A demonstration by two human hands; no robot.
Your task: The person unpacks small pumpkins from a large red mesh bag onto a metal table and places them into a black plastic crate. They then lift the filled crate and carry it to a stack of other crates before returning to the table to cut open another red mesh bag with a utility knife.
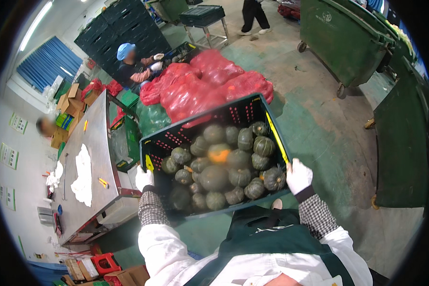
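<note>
A dark green plastic crate (200,122) with perforated walls and yellow strips is held up in front of my body. Many small green pumpkins (214,177) lie in it; one near the middle shows an orange patch. My left hand (144,178), in a white glove, grips the crate's left end. At its right end, my right hand (299,175), gloved the same way, is closed around the rim beside the yellow strip. Just beyond the crate's far wall lie red mesh sacks (193,96), filled and piled together.
A metal table (103,157) with a white cloth (82,175) and a utility knife (103,183) stands left. A co-worker (134,68) sits beyond, by stacked crates (125,32). Green wheeled bins (343,43) stand right. Another person (254,16) is at the top.
</note>
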